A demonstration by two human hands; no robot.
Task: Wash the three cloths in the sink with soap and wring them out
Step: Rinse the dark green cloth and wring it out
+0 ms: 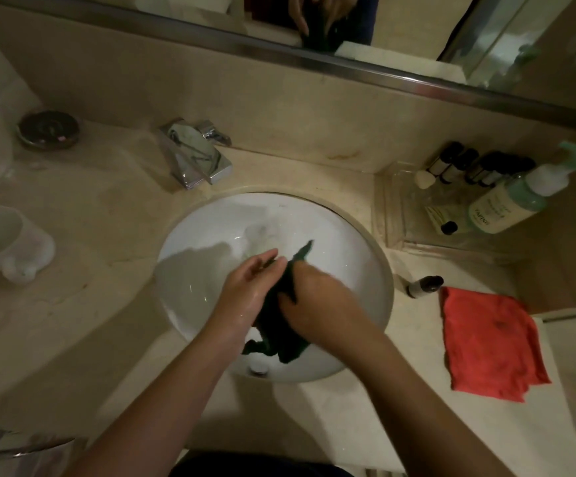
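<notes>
At frame centre, both hands, left hand (250, 287) and right hand (317, 301), pinch the dark cloth (279, 333) over the sink (365, 270); loose rubbing may splash water onto the red cloth (489, 342) lying lower right.

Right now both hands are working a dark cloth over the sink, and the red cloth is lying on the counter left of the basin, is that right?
Not quite: in the head view the red cloth lies right of the basin.
</notes>
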